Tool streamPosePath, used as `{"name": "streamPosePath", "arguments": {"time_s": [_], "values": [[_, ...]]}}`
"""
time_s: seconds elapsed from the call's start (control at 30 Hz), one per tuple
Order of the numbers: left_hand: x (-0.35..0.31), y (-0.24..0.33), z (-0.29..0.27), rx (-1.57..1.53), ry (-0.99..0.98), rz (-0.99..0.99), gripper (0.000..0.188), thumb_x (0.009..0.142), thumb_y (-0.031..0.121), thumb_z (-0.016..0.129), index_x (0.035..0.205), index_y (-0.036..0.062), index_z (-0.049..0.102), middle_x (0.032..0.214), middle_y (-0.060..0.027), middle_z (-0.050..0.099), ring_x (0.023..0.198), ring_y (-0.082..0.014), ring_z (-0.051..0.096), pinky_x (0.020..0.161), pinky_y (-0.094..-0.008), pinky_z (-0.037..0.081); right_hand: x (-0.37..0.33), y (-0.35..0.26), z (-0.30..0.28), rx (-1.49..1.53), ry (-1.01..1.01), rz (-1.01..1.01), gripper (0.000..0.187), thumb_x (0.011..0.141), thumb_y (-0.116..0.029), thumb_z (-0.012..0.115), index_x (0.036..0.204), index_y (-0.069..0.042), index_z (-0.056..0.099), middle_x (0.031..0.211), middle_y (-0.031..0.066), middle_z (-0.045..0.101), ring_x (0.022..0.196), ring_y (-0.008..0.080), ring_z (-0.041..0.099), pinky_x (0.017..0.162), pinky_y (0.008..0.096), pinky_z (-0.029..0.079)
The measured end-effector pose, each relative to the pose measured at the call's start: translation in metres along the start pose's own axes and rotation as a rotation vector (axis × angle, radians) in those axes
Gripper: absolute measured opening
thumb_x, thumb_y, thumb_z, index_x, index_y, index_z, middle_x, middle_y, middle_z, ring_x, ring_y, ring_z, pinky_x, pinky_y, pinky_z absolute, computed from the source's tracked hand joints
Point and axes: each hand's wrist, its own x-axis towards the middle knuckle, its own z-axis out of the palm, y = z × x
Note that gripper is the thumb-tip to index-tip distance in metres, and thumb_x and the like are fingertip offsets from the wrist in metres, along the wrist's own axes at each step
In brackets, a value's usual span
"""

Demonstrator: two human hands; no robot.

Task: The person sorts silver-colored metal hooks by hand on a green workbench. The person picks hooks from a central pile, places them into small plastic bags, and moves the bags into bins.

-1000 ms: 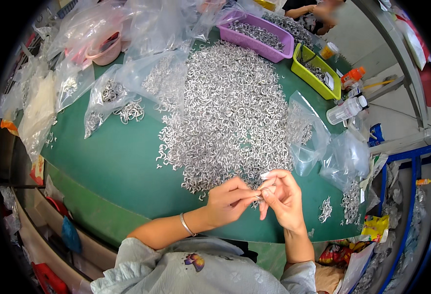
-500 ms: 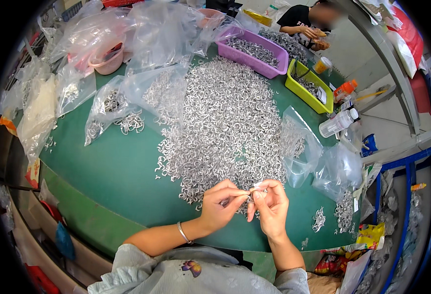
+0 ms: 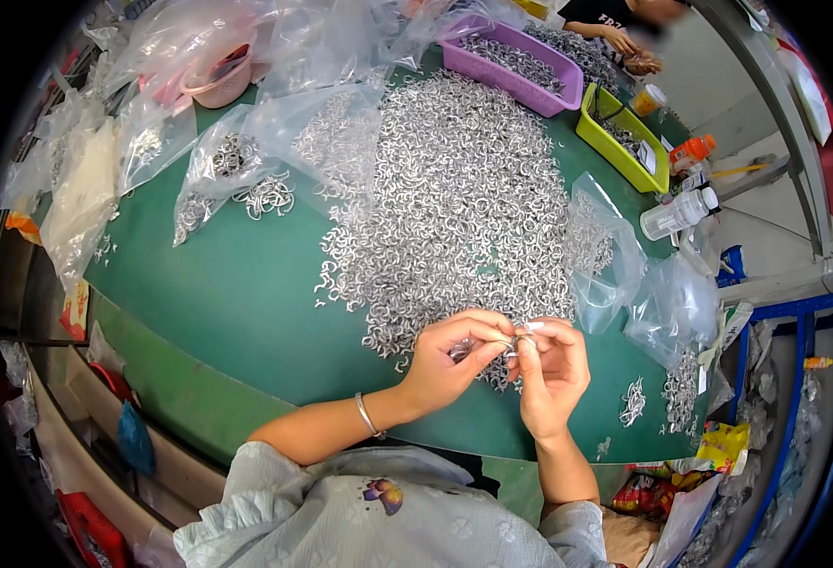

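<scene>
Left hand (image 3: 447,364): turned rightward, small metal piece (image 3: 511,349), partly hidden, pinched | right hand (image 3: 555,377): pointed forward, same piece pinched | both held over bench (image 3: 227,293)

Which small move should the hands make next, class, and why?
Perhaps turn the small metallic piece slightly for a clearer look: the left hand and right hand meet at it, their pinching grip partly hiding it.
</scene>
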Motion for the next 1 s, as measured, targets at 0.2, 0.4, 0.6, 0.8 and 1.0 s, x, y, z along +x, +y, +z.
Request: {"name": "streamPosePath", "arguments": {"time_s": [0.2, 0.4, 0.6, 0.8, 1.0], "values": [[-0.003, 0.006, 0.0, 0.021, -0.023, -0.019, 0.006, 0.084, 0.002, 0.059, 0.089, -0.0009, 0.062, 0.095, -0.0117, 0.064, 0.077, -0.012, 0.059, 0.066, -0.0239, 0.047, -0.002, 0.005, -0.002, -0.229, -0.008, -0.202, 0.015, 0.082, 0.01, 0.055, 0.096, 0.006, 0.055, 0.097, 0.0154, 0.055, 0.07, 0.0115, 0.057, 0.056, 0.02, 0.049], [-0.006, 0.007, -0.002, 0.12, -0.046, -0.068, 0.006, 0.083, 0.002, 0.059, 0.089, -0.0009, 0.06, 0.09, -0.0099, 0.064, 0.073, -0.0089, 0.057, 0.063, -0.0229, 0.046, 0.002, 0.002, -0.006, -0.369, -0.018, -0.243, 0.012, 0.077, 0.007, 0.061, 0.089, 0.005, 0.06, 0.09, 0.0152, 0.06, 0.07, 0.0137, 0.058, 0.055, 0.0218, 0.047], [-0.002, 0.001, 0.002, -0.052, -0.087, -0.303, 0.009, 0.086, 0.006, 0.059, 0.093, -0.0003, 0.059, 0.077, -0.0023, 0.06, 0.055, -0.0029, 0.047, 0.046, -0.0176, 0.035, 0.003, 0.011, -0.02, -0.279, -0.096, -0.124, 0.016, 0.08, 0.006, 0.058, 0.096, 0.003, 0.058, 0.09, 0.0101, 0.059, 0.064, 0.0073, 0.053, 0.054, 0.0195, 0.043], [0.002, -0.001, 0.016, -0.048, -0.067, -0.447, 0.009, 0.089, 0.006, 0.056, 0.095, 0.0, 0.057, 0.072, -0.0007, 0.057, 0.049, -0.0018, 0.04, 0.041, -0.0179, 0.031, 0.001, 0.025, -0.034, -0.091, -0.128, -0.034, 0.018, 0.085, 0.007, 0.051, 0.102, 0.004, 0.054, 0.098, 0.0093, 0.052, 0.076, 0.0086, 0.055, 0.06, 0.0189, 0.046], [0.027, 0.004, 0.039, -0.039, -0.096, -0.531, 0.01, 0.089, 0.007, 0.056, 0.096, -0.0006, 0.057, 0.083, -0.005, 0.062, 0.07, -0.0076, 0.054, 0.064, -0.0214, 0.042, 0.004, 0.041, -0.05, 0.246, 0.057, 0.246, 0.015, 0.089, 0.001, 0.05, 0.104, 0.001, 0.05, 0.08, 0.0036, 0.055, 0.057, 0.0061, 0.051, 0.05, 0.0184, 0.042]]}}
